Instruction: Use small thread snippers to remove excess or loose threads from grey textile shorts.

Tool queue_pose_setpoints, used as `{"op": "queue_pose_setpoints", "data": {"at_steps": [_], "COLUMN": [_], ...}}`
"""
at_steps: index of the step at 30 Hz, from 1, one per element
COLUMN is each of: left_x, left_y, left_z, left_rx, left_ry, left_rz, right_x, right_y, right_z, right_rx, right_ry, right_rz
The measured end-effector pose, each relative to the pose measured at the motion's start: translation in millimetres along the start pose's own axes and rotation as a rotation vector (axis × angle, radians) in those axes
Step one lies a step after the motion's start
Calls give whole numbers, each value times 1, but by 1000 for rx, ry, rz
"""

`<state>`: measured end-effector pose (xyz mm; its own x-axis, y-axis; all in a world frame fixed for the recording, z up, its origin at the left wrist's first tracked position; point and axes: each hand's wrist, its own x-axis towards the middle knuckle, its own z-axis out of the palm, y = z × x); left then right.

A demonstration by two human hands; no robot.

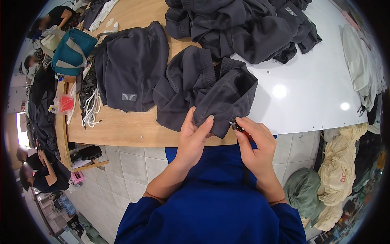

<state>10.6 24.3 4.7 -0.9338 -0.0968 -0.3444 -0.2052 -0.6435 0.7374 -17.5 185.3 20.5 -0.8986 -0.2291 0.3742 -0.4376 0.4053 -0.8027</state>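
A dark grey garment [221,91] with gathered, elastic-looking edges lies bunched at the table's front edge. My left hand [193,138] pinches its near edge between thumb and fingers. Close by on the right, my right hand [258,142] is closed around small thread snips [240,129] with red on the handle. Their metal tips point left at the garment's near corner; whether they touch the cloth I cannot tell.
Left of the garment lies a dark grey piece [132,61] with a silvery patch. More dark garments [243,24] are heaped behind. White cords [92,107] and a teal bag [67,51] sit at the left. Cream cloth bundles [341,166] stand right; people work at far left.
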Motion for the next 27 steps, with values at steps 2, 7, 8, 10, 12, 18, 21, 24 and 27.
{"op": "queue_pose_setpoints", "data": {"at_steps": [2,7,8,10,12,18,21,24,27], "left_x": [-1,-1,0,0,0,0,1,2,1], "left_y": [0,-1,0,1,3,1,1,2,2], "left_z": [2,1,2,3,5,4,3,4,4], "left_rx": [14,34,18,3,-11,6,25,9,11], "left_ry": [1,-15,-10,-4,5,-15,-29,-13,-14], "left_rz": [10,29,13,-4,-17,5,-7,-43,-42], "right_x": [0,2,3,2,2,2,3,3,3], "right_y": [0,0,0,0,0,3,2,3,4], "right_z": [-1,-2,-1,-1,-2,-2,-4,-3,-1], "right_rx": [7,17,21,26,1,-13,-16,3,11], "right_ry": [-3,-16,-13,-11,-13,4,-6,0,13], "right_rz": [7,-2,-2,-2,-9,-30,-24,-22,-38]}}
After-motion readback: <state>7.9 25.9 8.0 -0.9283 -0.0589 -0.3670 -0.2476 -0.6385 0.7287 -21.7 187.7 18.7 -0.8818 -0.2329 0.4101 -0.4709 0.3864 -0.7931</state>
